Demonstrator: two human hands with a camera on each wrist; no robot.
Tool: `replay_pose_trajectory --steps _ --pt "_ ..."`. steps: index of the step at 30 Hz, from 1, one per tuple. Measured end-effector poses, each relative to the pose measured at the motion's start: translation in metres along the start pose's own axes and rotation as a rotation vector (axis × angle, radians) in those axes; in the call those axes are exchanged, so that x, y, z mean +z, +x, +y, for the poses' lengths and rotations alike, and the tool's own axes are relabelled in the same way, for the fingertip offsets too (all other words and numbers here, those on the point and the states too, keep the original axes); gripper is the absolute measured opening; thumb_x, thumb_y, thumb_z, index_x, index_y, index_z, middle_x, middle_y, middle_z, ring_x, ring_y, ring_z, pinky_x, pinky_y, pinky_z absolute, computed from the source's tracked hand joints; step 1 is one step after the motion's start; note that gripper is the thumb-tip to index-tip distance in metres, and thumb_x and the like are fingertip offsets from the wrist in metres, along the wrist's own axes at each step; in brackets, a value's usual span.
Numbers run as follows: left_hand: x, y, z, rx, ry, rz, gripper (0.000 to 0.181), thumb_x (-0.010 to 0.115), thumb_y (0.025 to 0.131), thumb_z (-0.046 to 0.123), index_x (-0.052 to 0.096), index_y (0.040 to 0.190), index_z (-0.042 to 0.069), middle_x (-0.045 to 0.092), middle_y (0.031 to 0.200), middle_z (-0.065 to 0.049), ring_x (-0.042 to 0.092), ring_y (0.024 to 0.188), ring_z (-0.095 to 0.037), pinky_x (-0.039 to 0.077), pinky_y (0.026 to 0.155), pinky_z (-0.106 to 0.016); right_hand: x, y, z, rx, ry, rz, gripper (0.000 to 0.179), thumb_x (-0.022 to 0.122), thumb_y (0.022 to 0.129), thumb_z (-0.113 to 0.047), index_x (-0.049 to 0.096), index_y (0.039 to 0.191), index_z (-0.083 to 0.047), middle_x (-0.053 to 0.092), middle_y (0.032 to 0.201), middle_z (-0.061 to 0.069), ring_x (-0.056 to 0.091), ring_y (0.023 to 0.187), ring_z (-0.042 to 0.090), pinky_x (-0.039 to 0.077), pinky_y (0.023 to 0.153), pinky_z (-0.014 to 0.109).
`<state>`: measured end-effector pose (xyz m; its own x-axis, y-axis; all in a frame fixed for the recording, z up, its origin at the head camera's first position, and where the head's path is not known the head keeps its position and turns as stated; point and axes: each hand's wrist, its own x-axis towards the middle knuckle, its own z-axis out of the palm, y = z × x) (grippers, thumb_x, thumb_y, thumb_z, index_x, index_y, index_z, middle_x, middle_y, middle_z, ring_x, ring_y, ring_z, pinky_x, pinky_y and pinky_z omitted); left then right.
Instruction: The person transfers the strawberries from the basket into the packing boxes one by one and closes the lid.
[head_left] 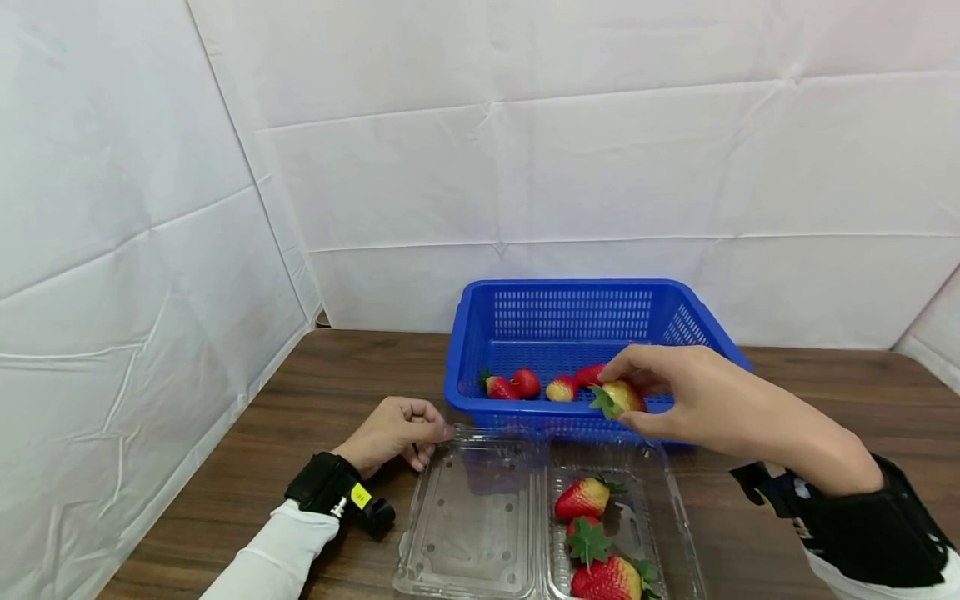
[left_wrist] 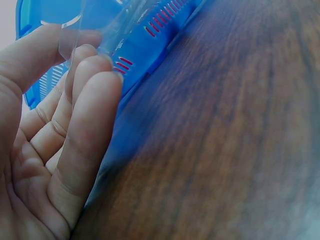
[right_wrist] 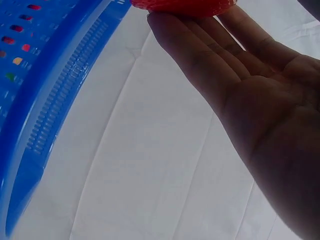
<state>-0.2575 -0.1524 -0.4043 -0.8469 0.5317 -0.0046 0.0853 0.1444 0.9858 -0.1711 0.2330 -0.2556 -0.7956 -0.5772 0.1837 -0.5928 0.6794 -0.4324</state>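
Over the front rim of the blue basket [head_left: 577, 293], my right hand [head_left: 701, 396] holds a strawberry [head_left: 621, 398] between thumb and fingers, its green leaves facing left. In the right wrist view the red underside of that strawberry [right_wrist: 187, 7] shows above the fingers. My left hand [head_left: 397, 433] pinches the far left corner of the clear plastic clamshell's lid [head_left: 472, 525]; the left wrist view shows the thin plastic between thumb and fingers. Several strawberries [head_left: 600, 577] lie in the clamshell's tray half [head_left: 678, 533], right of the lid.
More strawberries [head_left: 526, 382] sit inside the basket, toward its front. The basket stands on a brown wooden table [head_left: 352, 375], just behind the opened clamshell. White cloth [head_left: 600, 167] hangs behind the table and along its left side.
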Motion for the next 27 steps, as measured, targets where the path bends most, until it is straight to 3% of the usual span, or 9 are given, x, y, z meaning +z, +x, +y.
replay_pose_trajectory --steps 8,13,27 --pt "-0.001 0.000 0.000 -0.010 0.001 0.008 0.012 0.073 0.096 0.008 0.072 0.094 -0.004 0.064 0.068 -0.006 0.063 0.057 -0.011 0.060 0.053 -0.025 0.004 -0.008 0.004 -0.016 -0.014 -0.028 0.035 0.084 0.093 -0.013 0.068 0.124 -0.012 0.067 0.108 -0.012 0.071 0.104 0.014 0.062 0.086 0.036" --pt "0.000 0.000 0.001 -0.014 -0.010 0.004 0.012 0.074 0.096 0.008 0.071 0.093 -0.003 0.064 0.067 -0.006 0.062 0.057 -0.011 0.060 0.053 -0.025 0.005 -0.011 0.002 -0.037 -0.002 -0.049 0.036 0.086 0.092 -0.012 0.068 0.123 -0.011 0.067 0.107 -0.011 0.070 0.101 0.012 0.062 0.082 0.034" --pt "-0.001 0.000 -0.001 -0.002 0.003 0.005 0.012 0.073 0.096 0.008 0.072 0.094 -0.004 0.064 0.068 -0.007 0.062 0.057 -0.011 0.060 0.053 -0.025 0.013 -0.009 -0.005 -0.035 0.032 -0.228 0.031 0.085 0.093 -0.017 0.068 0.120 -0.017 0.063 0.100 -0.013 0.058 0.086 0.006 0.054 0.070 0.028"
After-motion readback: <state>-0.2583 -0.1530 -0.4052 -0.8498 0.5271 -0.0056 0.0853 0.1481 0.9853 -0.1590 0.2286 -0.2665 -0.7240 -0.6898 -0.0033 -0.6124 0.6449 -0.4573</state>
